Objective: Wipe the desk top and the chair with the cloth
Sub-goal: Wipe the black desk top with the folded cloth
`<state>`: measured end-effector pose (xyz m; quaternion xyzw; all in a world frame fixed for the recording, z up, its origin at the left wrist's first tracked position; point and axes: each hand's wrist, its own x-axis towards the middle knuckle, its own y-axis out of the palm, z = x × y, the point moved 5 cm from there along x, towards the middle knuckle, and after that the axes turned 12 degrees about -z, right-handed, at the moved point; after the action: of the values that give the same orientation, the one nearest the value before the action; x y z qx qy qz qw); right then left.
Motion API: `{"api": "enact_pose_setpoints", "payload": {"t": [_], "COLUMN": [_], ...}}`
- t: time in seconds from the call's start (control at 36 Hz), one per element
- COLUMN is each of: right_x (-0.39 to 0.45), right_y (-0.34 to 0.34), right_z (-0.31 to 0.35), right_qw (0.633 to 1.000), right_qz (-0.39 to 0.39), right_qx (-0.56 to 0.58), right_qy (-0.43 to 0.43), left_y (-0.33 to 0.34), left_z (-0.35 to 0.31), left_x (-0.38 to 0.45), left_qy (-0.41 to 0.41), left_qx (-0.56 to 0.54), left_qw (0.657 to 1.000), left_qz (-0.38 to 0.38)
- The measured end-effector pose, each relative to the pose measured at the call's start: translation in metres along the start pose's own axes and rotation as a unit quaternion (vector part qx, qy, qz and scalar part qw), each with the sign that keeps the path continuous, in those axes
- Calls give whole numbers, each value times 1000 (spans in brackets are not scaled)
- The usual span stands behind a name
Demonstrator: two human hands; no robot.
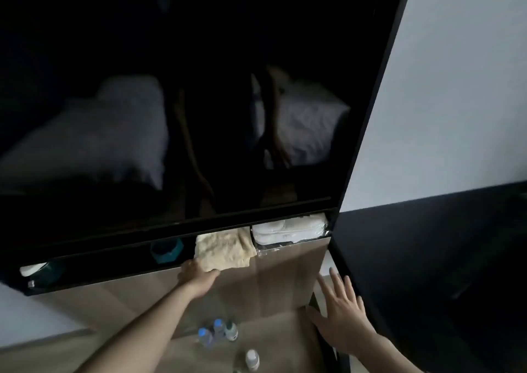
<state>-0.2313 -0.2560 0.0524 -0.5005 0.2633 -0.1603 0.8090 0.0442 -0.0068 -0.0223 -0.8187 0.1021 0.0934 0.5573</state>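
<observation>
Cloth (225,248) at twelve o'clock in our left hand's (196,275) pinch; our right hand (340,312) at four o'clock spreads wide

cloth (225,247) in shelf | towels (289,228) right | bottles (218,333) below

The left hand (196,275) reaches forward on an outstretched arm, fingers curled; the right hand (342,315) is spread flat, fingers splayed.

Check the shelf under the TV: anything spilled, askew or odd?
No spill or damage shows. The cream cloth hangs crumpled over the shelf's front edge, with the left hand at its lower corner. The white packs beside it lie neatly stacked. The shelf's left side is too dark to judge.
</observation>
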Motion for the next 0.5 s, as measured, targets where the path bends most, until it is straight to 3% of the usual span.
{"api": "enact_pose_setpoints", "payload": {"t": [0.25,0.39,0.5], "right_x": [32,34,34], "right_y": [24,31,33], "right_z": [17,17,13], "right_qw": [999,997,996], "right_qz": [20,43,46], "right_qx": [5,-4,-6], "right_qy": [48,67,73], "left_y": [30,84,64], "left_z": [5,35,18], "left_x": [76,132,114], "left_qy": [-177,-226,-252], "left_qx": [-134,-191,-203], "left_qw": [973,951,942], "left_qz": [71,95,94]}}
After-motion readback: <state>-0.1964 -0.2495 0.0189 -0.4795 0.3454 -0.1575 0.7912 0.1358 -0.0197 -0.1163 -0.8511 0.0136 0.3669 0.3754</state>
